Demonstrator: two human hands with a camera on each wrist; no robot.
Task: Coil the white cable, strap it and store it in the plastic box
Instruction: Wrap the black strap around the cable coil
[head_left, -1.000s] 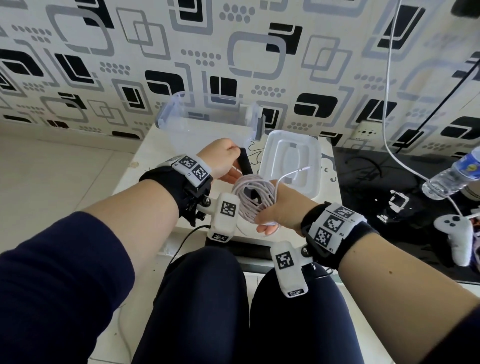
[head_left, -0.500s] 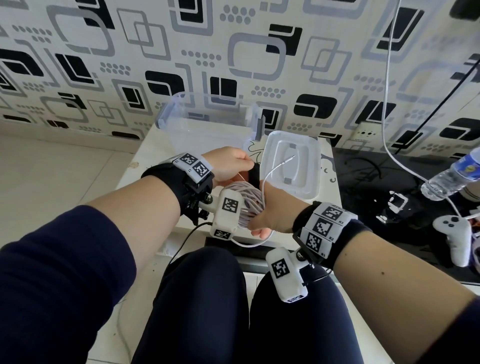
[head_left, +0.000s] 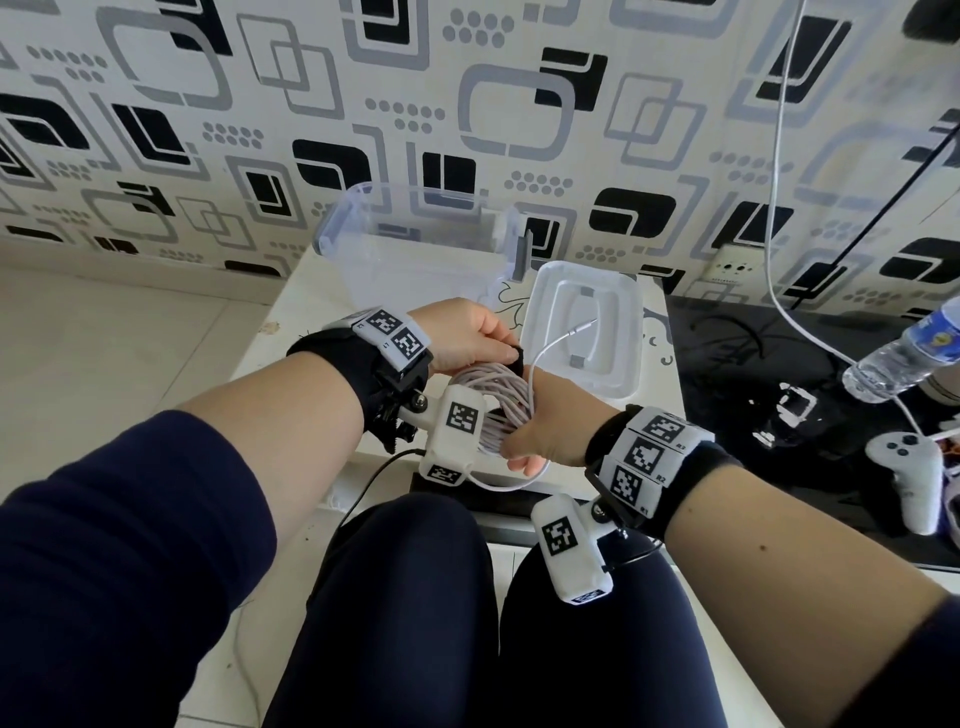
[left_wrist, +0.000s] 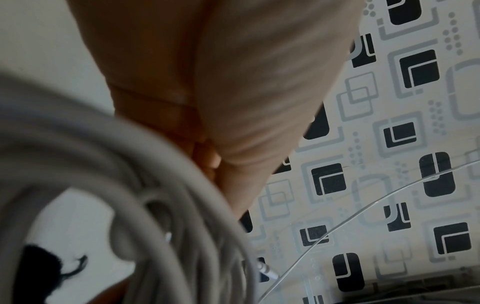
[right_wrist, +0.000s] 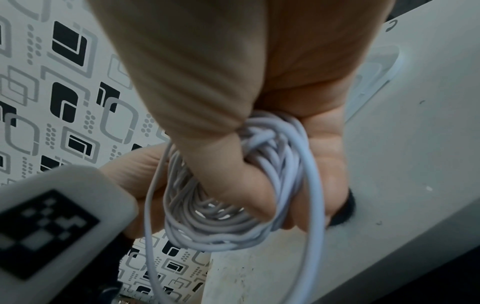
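Observation:
My right hand (head_left: 525, 442) grips the coiled white cable (head_left: 497, 396) just above the table's front edge; the right wrist view shows thumb and fingers curled round the coil (right_wrist: 233, 214). A loose loop hangs below, and the free plug end (head_left: 583, 328) sticks up over the lid. My left hand (head_left: 505, 351) pinches a black strap (head_left: 515, 357) against the top of the coil. The strap (right_wrist: 342, 209) also shows behind my right fingers. The left wrist view shows the blurred coil (left_wrist: 124, 185) and a bit of the strap (left_wrist: 39, 267). The clear plastic box (head_left: 332, 234) stands open by the wall.
The box's white lid (head_left: 540, 312) lies upside down to the right of the box on the small white table (head_left: 270, 332). On the black surface to the right lie a water bottle (head_left: 904, 358) and a white controller (head_left: 914, 483). Another white wire (head_left: 779, 208) hangs down the wall.
My left hand has brought the black strap right and down onto the top of the coil. My right hand has shifted the coil slightly left, and the free plug end has swung up.

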